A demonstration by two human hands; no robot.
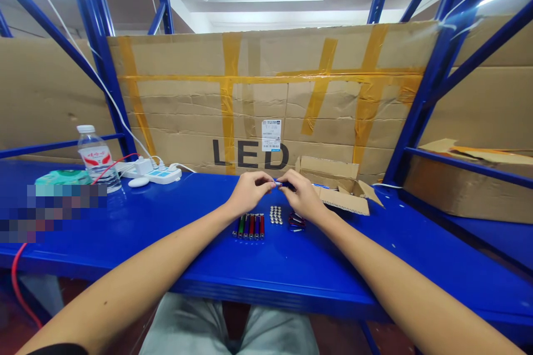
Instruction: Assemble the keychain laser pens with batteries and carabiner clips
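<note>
My left hand (248,193) and my right hand (303,195) meet above the blue table, fingertips pinched together. Between them is a small blue-and-silver tube-like piece (277,183), mostly covered by the fingers. Below my left hand lies a row of slim metal tubes (251,226) in red, green, purple and dark colours, side by side. Small round silver button cells (275,214) sit in a neat grid to their right. Under my right hand is a little pile of red and blue shiny metal parts (297,222), partly hidden by the wrist.
An open cardboard box (345,199) stands behind my right hand. To the left are a water bottle (95,160), a green packet (62,178) and a white power strip (163,175). A large taped cardboard sheet (191,116) and blue rack posts (428,94) close off the back.
</note>
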